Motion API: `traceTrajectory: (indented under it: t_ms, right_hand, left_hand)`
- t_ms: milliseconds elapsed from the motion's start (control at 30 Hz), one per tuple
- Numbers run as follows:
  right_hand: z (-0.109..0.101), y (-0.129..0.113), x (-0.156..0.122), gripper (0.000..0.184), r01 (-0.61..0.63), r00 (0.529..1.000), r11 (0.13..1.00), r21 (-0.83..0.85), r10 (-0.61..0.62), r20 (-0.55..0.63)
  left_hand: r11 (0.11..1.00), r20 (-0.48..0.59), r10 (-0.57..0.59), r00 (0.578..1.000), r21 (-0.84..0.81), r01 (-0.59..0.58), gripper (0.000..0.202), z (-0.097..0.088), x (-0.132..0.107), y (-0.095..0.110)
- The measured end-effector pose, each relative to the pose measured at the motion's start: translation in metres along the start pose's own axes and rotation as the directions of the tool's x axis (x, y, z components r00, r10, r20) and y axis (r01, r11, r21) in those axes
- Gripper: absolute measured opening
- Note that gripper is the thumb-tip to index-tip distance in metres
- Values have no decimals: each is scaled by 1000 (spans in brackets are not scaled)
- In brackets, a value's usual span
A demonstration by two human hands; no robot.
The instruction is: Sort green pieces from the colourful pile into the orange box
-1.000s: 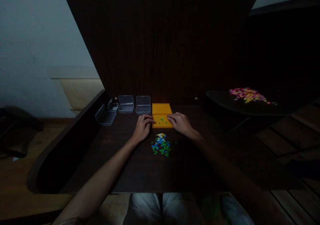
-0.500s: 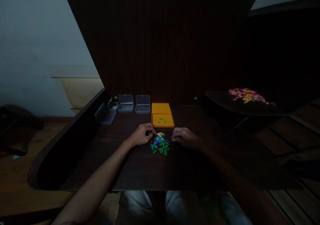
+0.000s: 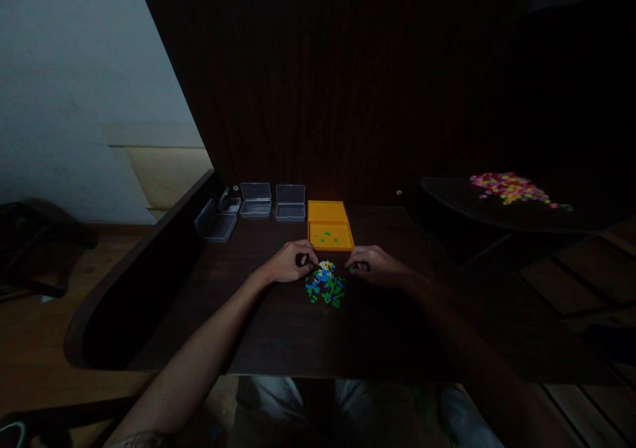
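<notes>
A small heap of tiny green, blue, yellow and white pieces lies on the dark wooden table. My left hand rests at the heap's left edge with thumb and forefinger pinched together. My right hand sits at the heap's right edge, fingers curled in a pinch; whatever either pinch holds is too small to name. Just behind the heap stands an open orange box with a few green pieces inside it.
Several clear plastic boxes stand open in a row at the table's back left. A raised dark rail borders the left side. On a separate dark surface to the right lies a pile of pink and yellow pieces. A dark panel rises behind.
Both hands drew back from the orange box to the heap of pieces and closed into pinches at its two sides. The view shifted slightly to the left.
</notes>
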State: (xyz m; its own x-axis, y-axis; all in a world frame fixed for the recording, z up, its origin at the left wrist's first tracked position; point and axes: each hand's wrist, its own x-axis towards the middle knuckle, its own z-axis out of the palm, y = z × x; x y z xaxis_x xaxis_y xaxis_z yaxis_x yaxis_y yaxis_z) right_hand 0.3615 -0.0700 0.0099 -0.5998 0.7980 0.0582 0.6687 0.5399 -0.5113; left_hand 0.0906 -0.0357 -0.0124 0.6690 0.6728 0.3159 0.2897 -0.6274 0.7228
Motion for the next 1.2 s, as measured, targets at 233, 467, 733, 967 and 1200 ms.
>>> traceTrajectory:
  t_ms: [233,467,733,967,1200]
  right_hand:
    - [-7,-9,11,16,89,988,994,62,-80,-136]
    - [-20,12,44,26,-60,949,995,-82,31,-315]
    - [-3,26,53,17,-161,927,974,-158,94,-364]
    - [8,-7,-1,14,172,967,978,119,-144,-209]
    - [27,-1,-17,18,185,974,967,177,-155,-167]
  left_hand:
    - [1000,114,2,993,-27,1,11,-4,1,2]
    - [999,122,1,993,-42,4,8,-3,1,1]
    - [999,140,-43,989,-21,47,10,-2,0,-2]
    - [996,143,-77,987,-43,84,10,-3,2,-1]
    - [991,165,-115,980,-46,124,16,-9,2,1]
